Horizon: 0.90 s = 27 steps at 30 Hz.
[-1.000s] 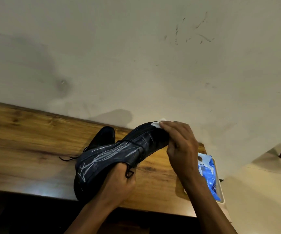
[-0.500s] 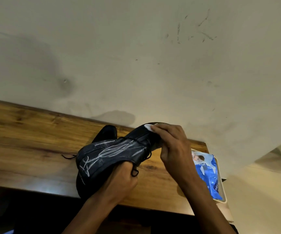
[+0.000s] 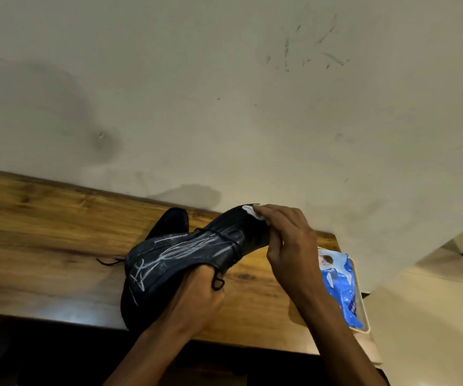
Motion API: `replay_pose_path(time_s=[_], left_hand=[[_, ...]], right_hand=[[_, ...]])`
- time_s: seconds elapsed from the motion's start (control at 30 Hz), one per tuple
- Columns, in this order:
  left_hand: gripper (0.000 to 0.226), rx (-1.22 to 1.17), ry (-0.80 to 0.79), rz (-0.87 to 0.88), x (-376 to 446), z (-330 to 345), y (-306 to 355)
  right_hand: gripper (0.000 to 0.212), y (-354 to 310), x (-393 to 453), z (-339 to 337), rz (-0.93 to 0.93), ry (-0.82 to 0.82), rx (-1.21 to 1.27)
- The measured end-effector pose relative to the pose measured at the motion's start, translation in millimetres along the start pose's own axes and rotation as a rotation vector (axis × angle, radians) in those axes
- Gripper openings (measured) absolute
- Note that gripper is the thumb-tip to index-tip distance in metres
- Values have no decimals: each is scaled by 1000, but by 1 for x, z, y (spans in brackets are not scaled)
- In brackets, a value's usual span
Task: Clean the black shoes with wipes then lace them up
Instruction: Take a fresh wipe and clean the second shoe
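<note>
Since a moment ago, the right hand (image 3: 288,246) has slid the white wipe (image 3: 252,211) back up toward the tip of the shoe, and the shoe has tipped up a little at that end.

The left hand (image 3: 196,299) grips the black shoe (image 3: 185,260) from below, near its back end, with the fingers curled around the edge. A loop of black lace (image 3: 217,282) hangs just above this hand. The shoe is held up over the wooden table (image 3: 43,240), with its toe pointing up and away to the right. White streaks run along the side of the shoe.

The right hand is at the toe end of the shoe. Its fingers are bent and press the wipe onto the toe, with the thumb on the near side. Only a small white corner of the wipe peeks out past the fingertips.

Behind the left hand, a second black shoe (image 3: 169,222) sits on the table, mostly hidden by the first one. A thin lace end (image 3: 109,261) lies on the wood to the left of the held shoe.

Just to the right of the right wrist, a blue pack of wipes (image 3: 341,288) lies in a pale tray (image 3: 362,310) at the end of the table. A marked, off-white wall (image 3: 224,93) stands behind everything.
</note>
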<state>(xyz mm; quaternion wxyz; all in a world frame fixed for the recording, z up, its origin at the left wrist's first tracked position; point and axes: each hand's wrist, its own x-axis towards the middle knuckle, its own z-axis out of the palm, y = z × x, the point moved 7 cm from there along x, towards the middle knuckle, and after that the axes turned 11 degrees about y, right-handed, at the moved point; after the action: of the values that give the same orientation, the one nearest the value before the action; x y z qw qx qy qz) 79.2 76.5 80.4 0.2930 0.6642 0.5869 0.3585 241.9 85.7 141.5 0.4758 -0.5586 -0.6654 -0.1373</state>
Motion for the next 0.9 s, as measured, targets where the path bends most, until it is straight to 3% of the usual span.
replay_pose_path(time_s=[0.07,0.23,0.33,0.43,0.57,0.73,0.9], left_hand=[[8,-128,37,-73,0,-2,0],[35,-601,32,-291,4,-2,0],[41,-749,-21,-309,6,4,-4],[64,-985,-75,-264,8,9,-1],[46,-1262,-170,-266,8,11,16],[50,-1384,-189,-361,5,9,16],[65,-1350,-139,-399,8,6,14]], right_hand=[[40,-9,-7,-2,45,48,54],[35,-46,-28,3,-39,-33,165],[32,-23,-17,1,-74,11,63],[31,2,-2,-7,4,138,-34],[34,-22,-7,-3,68,112,42],[33,-46,-27,4,-13,-36,149],[34,-4,-16,-6,17,35,-5]])
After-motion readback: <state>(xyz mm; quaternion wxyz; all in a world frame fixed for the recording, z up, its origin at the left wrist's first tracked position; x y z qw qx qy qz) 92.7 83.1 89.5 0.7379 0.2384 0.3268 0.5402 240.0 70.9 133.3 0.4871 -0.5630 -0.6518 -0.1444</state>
